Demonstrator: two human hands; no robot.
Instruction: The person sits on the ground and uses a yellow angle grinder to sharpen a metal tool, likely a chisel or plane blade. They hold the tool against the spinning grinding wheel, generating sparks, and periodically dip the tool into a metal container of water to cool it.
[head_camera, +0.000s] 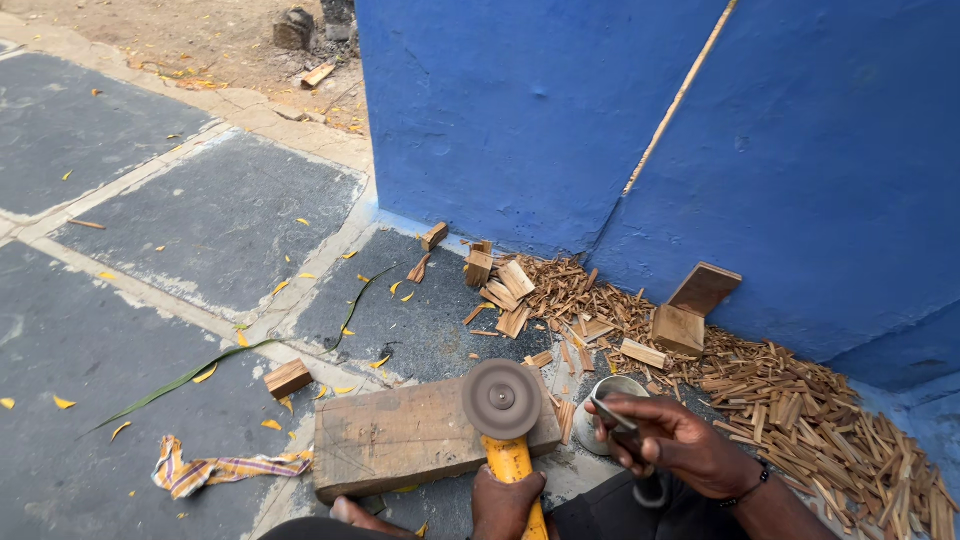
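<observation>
Cut off and covered parts

The left hand (505, 500) runs off the bottom edge, hiding much of the yellow handle (515, 470). The right hand (675, 440) covers most of the dark tool (622, 428) and part of the metal bowl (612, 392).

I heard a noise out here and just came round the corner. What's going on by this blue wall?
A person sits on the paved ground by the blue wall. Their left hand grips the yellow handle of a tool with a grey disc that sits over a thick wooden block. Their right hand holds a small dark blade-like tool above a pale round bowl. A heap of split wood slivers lies along the wall, and a striped cloth lies on the pavement.
</observation>
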